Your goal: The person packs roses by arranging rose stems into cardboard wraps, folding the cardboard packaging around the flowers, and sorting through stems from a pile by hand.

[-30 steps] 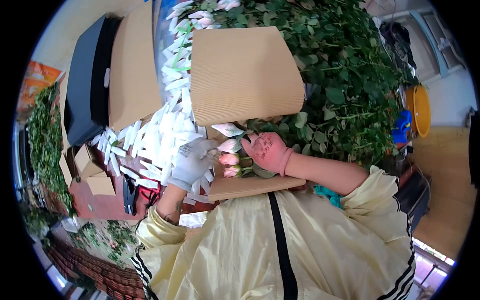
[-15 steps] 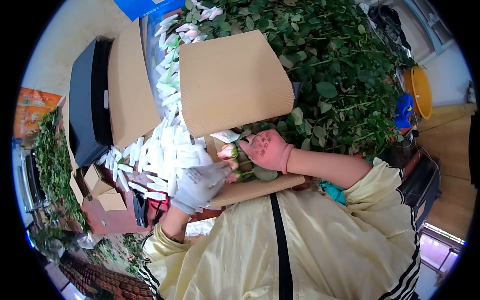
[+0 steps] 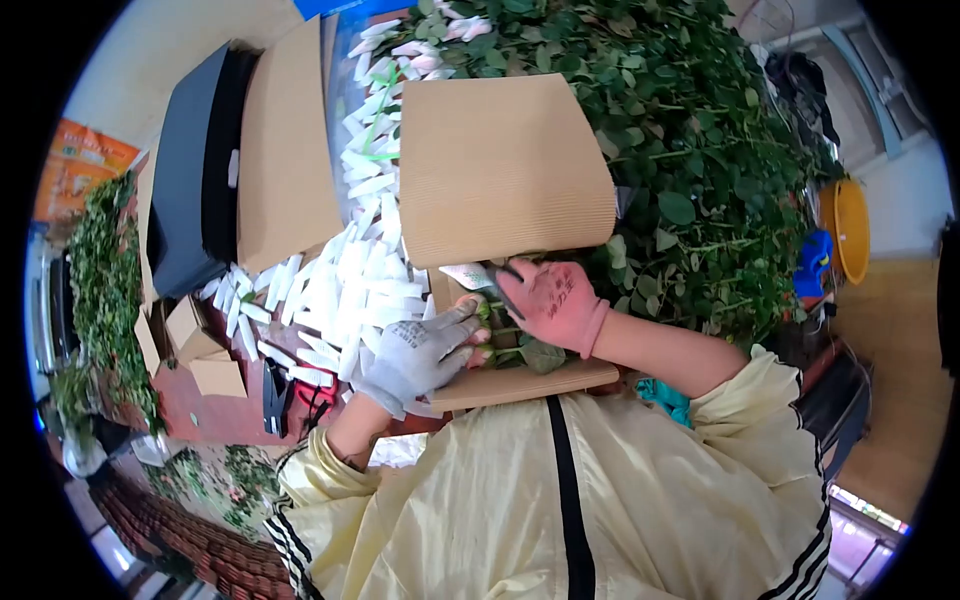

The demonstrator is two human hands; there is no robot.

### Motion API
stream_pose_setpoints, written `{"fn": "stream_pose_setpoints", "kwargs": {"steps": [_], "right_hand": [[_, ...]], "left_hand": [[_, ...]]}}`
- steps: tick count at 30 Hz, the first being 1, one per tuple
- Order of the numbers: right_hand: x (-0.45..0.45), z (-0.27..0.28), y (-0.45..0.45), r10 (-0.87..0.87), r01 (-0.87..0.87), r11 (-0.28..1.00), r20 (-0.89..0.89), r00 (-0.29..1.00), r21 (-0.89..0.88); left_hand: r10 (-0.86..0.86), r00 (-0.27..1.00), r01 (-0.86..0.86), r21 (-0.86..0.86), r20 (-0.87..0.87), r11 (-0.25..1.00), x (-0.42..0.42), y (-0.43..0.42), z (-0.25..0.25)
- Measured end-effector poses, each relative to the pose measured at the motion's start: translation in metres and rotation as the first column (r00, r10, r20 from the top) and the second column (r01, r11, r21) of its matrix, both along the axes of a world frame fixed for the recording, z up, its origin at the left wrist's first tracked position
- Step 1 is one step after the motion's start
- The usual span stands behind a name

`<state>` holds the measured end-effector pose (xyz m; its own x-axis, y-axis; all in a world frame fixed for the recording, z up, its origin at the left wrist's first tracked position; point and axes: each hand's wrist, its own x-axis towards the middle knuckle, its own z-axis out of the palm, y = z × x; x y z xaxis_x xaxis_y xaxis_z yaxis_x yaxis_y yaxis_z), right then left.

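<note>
My left hand (image 3: 415, 358), in a pale grey glove, has its fingers curled over the heads of pink roses (image 3: 481, 356), which it mostly covers. My right hand (image 3: 548, 303), in a pink glove with dark marks, is closed at the base of a rose in a white printed sleeve (image 3: 466, 276); its fingertips are partly hidden. Green stems and leaves (image 3: 540, 354) run rightward below it. The roses lie on corrugated cardboard (image 3: 530, 384) against my body, and a raised cardboard flap (image 3: 505, 170) stands beyond both hands.
White paper sleeves (image 3: 345, 290) are heaped at left. Leafy rose stems (image 3: 690, 170) fill the right side. Black and brown cardboard sheets (image 3: 190, 165) stand at far left, near a black stapler-like tool (image 3: 275, 398). A yellow basin (image 3: 852, 232) is at far right.
My left hand has moved from the sleeved rose heads onto the pink ones, its fingers now over them. My right hand has stayed by the stems. The whole view has shifted slightly.
</note>
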<state>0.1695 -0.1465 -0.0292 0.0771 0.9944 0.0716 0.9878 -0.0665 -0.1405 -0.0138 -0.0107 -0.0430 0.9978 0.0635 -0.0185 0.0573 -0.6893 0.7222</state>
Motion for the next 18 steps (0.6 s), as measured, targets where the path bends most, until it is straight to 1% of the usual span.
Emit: {"fn": "stream_pose_setpoints", "kwargs": {"steps": [1,2,3,4,6,7,8,10,11,13,14,16,17,18], "right_hand": [[-0.002,-0.003,0.005,-0.026,0.034,0.978,0.043,0.999,-0.204],[-0.002,-0.002,0.013,-0.031,0.071,0.918,0.107,0.994,-0.391],[-0.006,0.000,0.011,-0.038,0.063,0.944,0.082,0.996,-0.324],[-0.003,0.003,0.012,-0.022,0.050,0.946,0.088,0.996,-0.321],[0.001,0.010,0.009,-0.007,0.006,0.987,-0.002,1.000,-0.160],[0.003,-0.006,0.002,-0.016,0.018,0.996,0.023,1.000,-0.087],[0.006,-0.020,-0.001,0.002,0.001,0.996,0.036,0.999,-0.088],[0.006,-0.032,-0.006,0.004,-0.004,1.000,0.010,1.000,0.019],[0.009,-0.038,-0.004,0.003,-0.003,1.000,0.016,1.000,0.020],[0.012,-0.043,0.004,-0.012,0.002,0.979,-0.046,0.999,-0.204],[0.011,-0.043,0.005,-0.015,0.006,0.979,-0.044,0.999,-0.202],[0.008,-0.037,0.006,-0.033,0.030,0.967,-0.006,0.999,-0.253],[0.007,-0.038,0.006,-0.039,0.036,0.967,-0.006,0.999,-0.253],[0.006,-0.040,0.005,-0.006,0.013,0.983,0.038,0.999,-0.181]], "left_hand": [[0.018,1.000,-0.018,0.000,0.002,1.000,0.001,0.000,0.001],[0.003,1.000,-0.004,0.093,0.013,0.996,0.003,0.002,0.002],[-0.040,0.999,0.040,0.172,-0.002,0.984,0.002,0.001,0.004],[-0.024,1.000,0.023,0.175,0.004,0.984,0.002,0.001,0.004],[-0.011,1.000,0.012,0.218,-0.006,0.976,-0.001,0.000,0.005],[0.003,1.000,-0.002,0.215,-0.004,0.977,-0.002,-0.001,0.003],[0.010,1.000,-0.013,0.218,0.013,0.976,-0.002,-0.001,-0.002],[0.002,1.000,-0.006,0.217,0.017,0.976,-0.002,-0.003,-0.006],[0.005,0.999,-0.012,0.209,0.033,0.978,-0.001,-0.003,-0.009],[0.000,0.999,-0.010,0.201,0.048,0.980,0.000,-0.004,-0.007],[0.003,0.999,-0.014,0.199,0.054,0.980,-0.001,-0.004,-0.004],[0.003,0.998,-0.015,0.197,0.060,0.980,-0.002,0.000,0.001],[0.071,0.996,-0.078,0.125,0.060,0.989,-0.002,0.005,0.003],[0.133,0.990,-0.136,0.057,0.054,0.989,0.000,0.009,0.004]]}}
